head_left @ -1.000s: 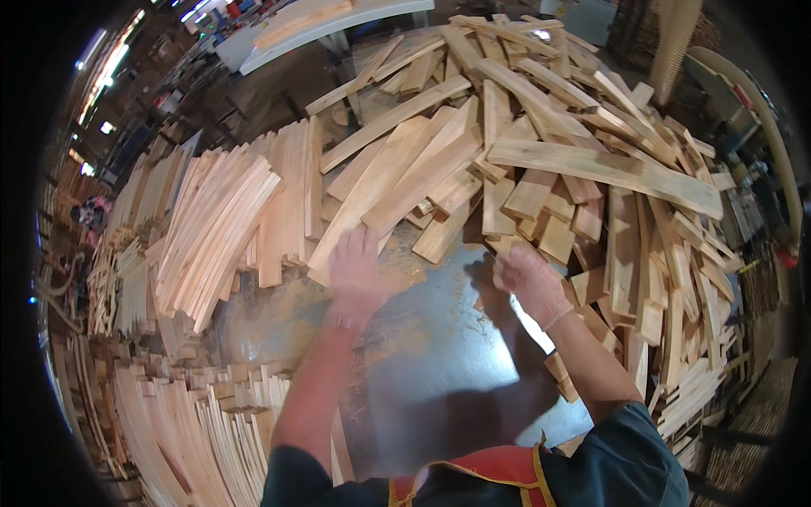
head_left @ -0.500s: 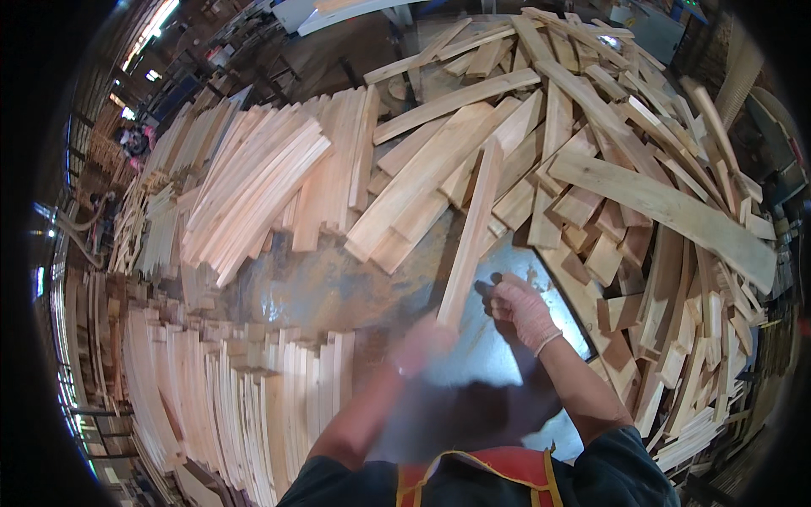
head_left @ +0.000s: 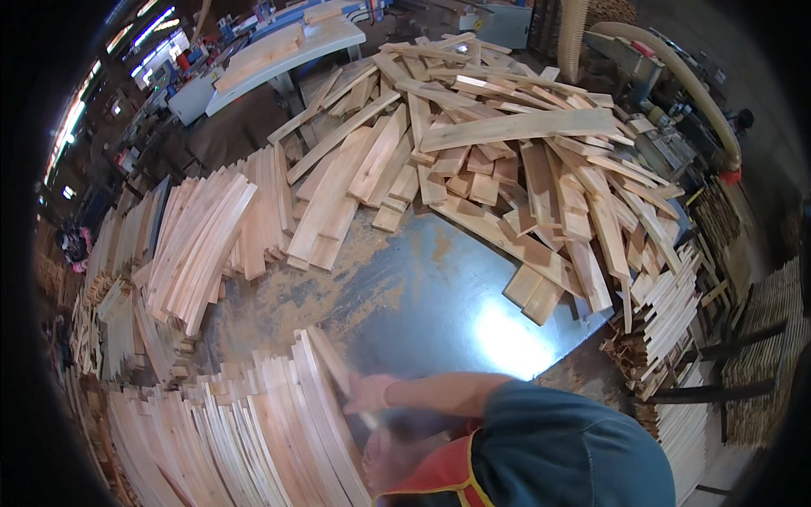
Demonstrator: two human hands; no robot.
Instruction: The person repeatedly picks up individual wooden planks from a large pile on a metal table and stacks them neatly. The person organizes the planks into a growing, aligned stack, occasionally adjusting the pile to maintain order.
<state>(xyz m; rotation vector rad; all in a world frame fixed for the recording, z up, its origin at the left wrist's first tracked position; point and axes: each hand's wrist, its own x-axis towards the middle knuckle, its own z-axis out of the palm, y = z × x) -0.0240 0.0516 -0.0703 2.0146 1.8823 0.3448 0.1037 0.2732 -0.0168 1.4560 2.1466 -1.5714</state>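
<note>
A narrow wooden board (head_left: pixel 329 359) leans along the right side of an upright row of boards (head_left: pixel 296 397) at the near left. My right arm reaches across my body, and my right hand (head_left: pixel 370 394) is closed on this board, blurred by motion. Just below it, my left hand (head_left: pixel 382 452) is at the board's lower part, closed around it as far as the blur shows. The left fingers are partly hidden by my right arm and apron. Under the boards lies a smooth metal table (head_left: pixel 405 313) dusted with sawdust.
A loose heap of boards (head_left: pixel 507 211) covers the table's far side, with one long wide board (head_left: pixel 524 127) across its top. Another stack of boards (head_left: pixel 198 245) lies at the left. Stacked strips (head_left: pixel 667 321) and a beige hose (head_left: pixel 718 127) are at the right.
The narrow board has moved from mid-table to the near-left row. My right hand has crossed over to it from the table's right. My view has shifted, so the heap appears farther left.
</note>
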